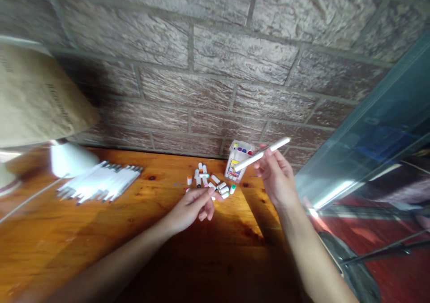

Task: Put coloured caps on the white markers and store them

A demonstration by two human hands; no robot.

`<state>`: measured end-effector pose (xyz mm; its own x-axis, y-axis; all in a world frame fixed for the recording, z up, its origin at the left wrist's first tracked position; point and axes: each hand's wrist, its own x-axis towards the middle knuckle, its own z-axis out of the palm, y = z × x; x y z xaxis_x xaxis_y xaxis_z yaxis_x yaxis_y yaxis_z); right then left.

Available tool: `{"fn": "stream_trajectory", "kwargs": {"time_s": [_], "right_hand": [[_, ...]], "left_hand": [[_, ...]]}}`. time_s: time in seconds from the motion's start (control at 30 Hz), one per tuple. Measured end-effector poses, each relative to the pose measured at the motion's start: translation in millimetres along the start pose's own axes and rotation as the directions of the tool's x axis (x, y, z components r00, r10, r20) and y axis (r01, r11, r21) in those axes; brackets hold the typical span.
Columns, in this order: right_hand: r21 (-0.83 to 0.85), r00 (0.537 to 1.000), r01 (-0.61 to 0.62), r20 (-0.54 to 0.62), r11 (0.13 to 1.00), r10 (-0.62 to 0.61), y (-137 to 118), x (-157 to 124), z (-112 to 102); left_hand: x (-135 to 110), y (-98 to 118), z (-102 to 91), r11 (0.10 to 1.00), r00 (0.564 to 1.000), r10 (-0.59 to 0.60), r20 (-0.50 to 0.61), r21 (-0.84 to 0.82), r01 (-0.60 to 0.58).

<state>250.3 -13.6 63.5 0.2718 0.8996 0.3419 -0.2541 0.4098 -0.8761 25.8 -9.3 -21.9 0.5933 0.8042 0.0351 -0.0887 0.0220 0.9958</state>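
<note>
1. The right hand (273, 175) is raised above the orange-brown wooden surface (101, 231) and pinches a slim white marker pen (262, 154) between thumb and fingertips. The pen slants up to the right.
2. The pen's lower end hangs in front of a clear plastic marker case (239, 159), which stands at the far edge of the surface against the grey-brown brick wall (215, 61).
3. The left hand (193, 206) lies low over the surface with its fingers loosely curled. Its fingertips are at the near edge of a scatter of small white caps with coloured ends (210, 182). Whether it pinches one cannot be told.
4. The caps lie just left of the case, between the two hands.
5. Well to the left, a row of white marker pens (101, 182) lies side by side, blurred.
6. A brown paper bag (33, 97) hangs over the far left corner.
</note>
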Motion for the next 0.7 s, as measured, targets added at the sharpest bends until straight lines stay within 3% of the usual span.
{"fn": "stream_trajectory", "kwargs": {"time_s": [0.13, 0.27, 0.4, 0.53, 0.7], "right_hand": [[-0.076, 0.992, 0.116, -0.046, 0.99, -0.119, -35, 36, 13], [-0.179, 0.967, 0.234, -0.056, 0.956, -0.248, -45, 64, 22], [-0.352, 0.972, 0.201, -0.048, 0.914, -0.232, -32, 78, 13], [-0.592, 0.974, 0.219, 0.09, 0.775, -0.206, -23, 80, -4], [-0.689, 0.974, 0.225, 0.183, 0.689, -0.134, -22, 77, -9]], "left_hand": [[0, 0, -0.8, 1.0, 0.999, 0.027, -0.022, -0.002, -0.027], [-1, 1, -0.9, 0.996, 0.997, 0.077, 0.024, -0.039, -0.076], [-2, 2, -3.6, 0.992, 0.993, 0.12, 0.014, -0.038, -0.119], [-1, 3, -6.1, 0.991, 0.992, 0.128, -0.001, -0.042, -0.128], [-1, 1, -6.1, 0.993, 0.993, 0.116, 0.015, -0.027, -0.116]]}}
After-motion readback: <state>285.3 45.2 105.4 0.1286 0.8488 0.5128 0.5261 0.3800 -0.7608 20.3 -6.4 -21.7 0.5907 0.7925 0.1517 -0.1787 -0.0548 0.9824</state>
